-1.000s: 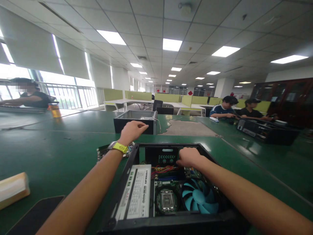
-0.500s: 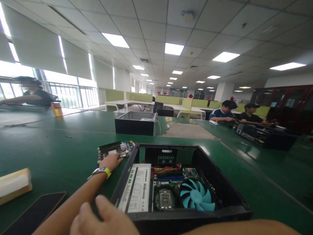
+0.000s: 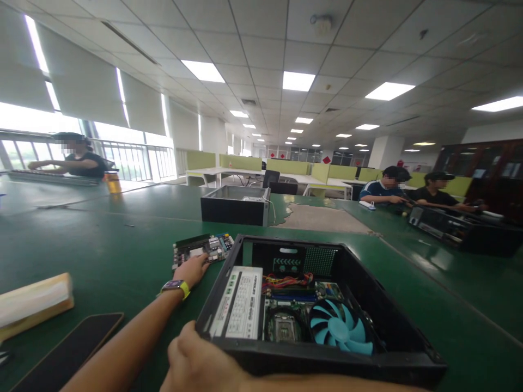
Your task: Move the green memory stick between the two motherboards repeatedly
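Observation:
An open black computer case [image 3: 392,321] lies on the green table in front of me. Inside it are a white-labelled power supply [image 3: 241,302], a motherboard with an empty CPU socket [image 3: 285,325] and a blue fan [image 3: 341,329]. My right hand [image 3: 200,362] is closed round the case's near left corner. A loose circuit board [image 3: 202,247] lies flat just left of the case. My left hand [image 3: 192,270], with a yellow-strapped watch at the wrist, rests its stretched fingers on that board's near edge.
A second open case [image 3: 235,207] stands farther back. A black phone [image 3: 67,348] and a beige block [image 3: 35,302] lie at the near left. People sit at the far left and at the right, where another case [image 3: 461,231] stands. The table covering is worn through at a patch [image 3: 322,218].
My left hand dropped from above the far case edge onto the loose board. My right hand left the case's inside and came back to grip its near left corner.

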The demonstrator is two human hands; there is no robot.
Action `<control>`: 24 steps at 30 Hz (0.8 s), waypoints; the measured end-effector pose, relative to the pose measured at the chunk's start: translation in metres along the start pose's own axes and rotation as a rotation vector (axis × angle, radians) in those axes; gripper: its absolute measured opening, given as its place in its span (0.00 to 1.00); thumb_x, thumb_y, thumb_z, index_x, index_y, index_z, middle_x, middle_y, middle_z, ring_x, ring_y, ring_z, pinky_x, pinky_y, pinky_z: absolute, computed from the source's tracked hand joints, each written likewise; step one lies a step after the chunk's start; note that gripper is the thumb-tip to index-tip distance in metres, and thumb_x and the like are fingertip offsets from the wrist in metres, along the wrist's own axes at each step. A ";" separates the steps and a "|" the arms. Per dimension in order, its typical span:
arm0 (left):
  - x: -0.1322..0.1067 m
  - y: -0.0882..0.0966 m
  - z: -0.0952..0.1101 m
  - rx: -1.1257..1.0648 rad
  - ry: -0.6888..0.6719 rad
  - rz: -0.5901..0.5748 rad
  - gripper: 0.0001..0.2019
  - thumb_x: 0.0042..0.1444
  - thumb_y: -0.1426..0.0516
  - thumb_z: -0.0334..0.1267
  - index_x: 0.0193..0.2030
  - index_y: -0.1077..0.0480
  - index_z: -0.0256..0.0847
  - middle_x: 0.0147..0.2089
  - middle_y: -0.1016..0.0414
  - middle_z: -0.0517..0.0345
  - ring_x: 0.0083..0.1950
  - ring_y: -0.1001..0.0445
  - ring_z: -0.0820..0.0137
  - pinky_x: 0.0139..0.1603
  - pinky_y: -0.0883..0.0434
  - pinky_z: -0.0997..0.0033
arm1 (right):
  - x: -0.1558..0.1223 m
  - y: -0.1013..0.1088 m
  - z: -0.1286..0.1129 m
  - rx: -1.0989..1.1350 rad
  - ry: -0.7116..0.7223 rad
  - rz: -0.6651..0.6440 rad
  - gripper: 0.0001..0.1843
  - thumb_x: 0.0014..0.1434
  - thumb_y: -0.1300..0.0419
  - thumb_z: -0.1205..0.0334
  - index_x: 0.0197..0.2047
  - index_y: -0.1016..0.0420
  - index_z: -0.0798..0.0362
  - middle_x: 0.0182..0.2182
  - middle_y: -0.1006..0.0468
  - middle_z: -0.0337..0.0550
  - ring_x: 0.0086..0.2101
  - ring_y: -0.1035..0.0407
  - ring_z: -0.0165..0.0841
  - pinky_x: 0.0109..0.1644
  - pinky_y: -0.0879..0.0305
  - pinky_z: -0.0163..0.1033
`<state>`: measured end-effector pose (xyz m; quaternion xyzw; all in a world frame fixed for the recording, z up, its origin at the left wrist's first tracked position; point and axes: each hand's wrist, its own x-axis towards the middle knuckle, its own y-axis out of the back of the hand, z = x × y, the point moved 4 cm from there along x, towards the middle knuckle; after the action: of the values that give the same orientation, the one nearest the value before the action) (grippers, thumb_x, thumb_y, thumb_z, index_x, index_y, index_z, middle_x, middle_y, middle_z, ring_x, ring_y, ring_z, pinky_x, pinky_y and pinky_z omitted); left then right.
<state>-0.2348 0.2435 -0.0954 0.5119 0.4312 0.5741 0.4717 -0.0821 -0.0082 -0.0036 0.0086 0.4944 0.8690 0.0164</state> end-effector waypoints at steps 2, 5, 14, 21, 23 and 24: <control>0.000 0.000 -0.001 0.010 -0.028 0.001 0.20 0.57 0.56 0.46 0.52 0.35 0.44 0.50 0.28 0.49 0.48 0.29 0.62 0.47 0.34 0.65 | -0.003 -0.010 0.015 -0.006 -0.097 0.000 0.13 0.57 0.46 0.60 0.27 0.22 0.51 0.28 0.21 0.46 0.35 0.31 0.46 0.41 0.43 0.57; 0.000 0.001 -0.003 0.017 -0.034 0.001 0.20 0.57 0.56 0.45 0.52 0.35 0.45 0.51 0.28 0.49 0.48 0.29 0.62 0.47 0.34 0.65 | -0.016 -0.032 0.043 -0.029 -0.242 -0.028 0.12 0.56 0.45 0.61 0.26 0.22 0.53 0.25 0.22 0.47 0.36 0.32 0.45 0.43 0.46 0.56; -0.006 0.010 -0.001 -0.022 0.028 -0.013 0.20 0.57 0.57 0.45 0.53 0.35 0.49 0.51 0.29 0.49 0.47 0.28 0.58 0.43 0.32 0.60 | -0.132 -0.092 0.126 -0.062 -0.631 -0.193 0.13 0.56 0.48 0.64 0.29 0.22 0.56 0.25 0.24 0.49 0.35 0.38 0.38 0.45 0.48 0.46; -0.007 0.013 -0.002 -0.025 0.027 -0.003 0.20 0.56 0.55 0.45 0.53 0.33 0.48 0.51 0.28 0.49 0.47 0.28 0.58 0.45 0.32 0.60 | -0.254 -0.113 0.165 -0.166 -0.942 -0.328 0.16 0.56 0.49 0.63 0.34 0.21 0.59 0.33 0.24 0.56 0.44 0.40 0.42 0.55 0.56 0.46; -0.007 0.014 -0.004 -0.041 0.007 -0.016 0.19 0.56 0.54 0.45 0.52 0.33 0.49 0.51 0.28 0.51 0.48 0.29 0.60 0.46 0.33 0.61 | -0.287 -0.118 0.170 -0.193 -1.028 -0.381 0.16 0.56 0.50 0.65 0.35 0.21 0.59 0.37 0.25 0.57 0.47 0.41 0.43 0.57 0.57 0.46; -0.008 0.015 -0.004 -0.055 -0.007 -0.024 0.19 0.56 0.54 0.46 0.52 0.32 0.50 0.51 0.28 0.53 0.49 0.29 0.61 0.47 0.33 0.62 | -0.302 -0.120 0.171 -0.201 -1.068 -0.407 0.16 0.55 0.50 0.65 0.36 0.21 0.58 0.40 0.25 0.57 0.49 0.41 0.43 0.58 0.59 0.45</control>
<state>-0.2404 0.2331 -0.0829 0.4952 0.4199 0.5783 0.4941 0.2276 0.1890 -0.0186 0.3490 0.3241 0.7663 0.4313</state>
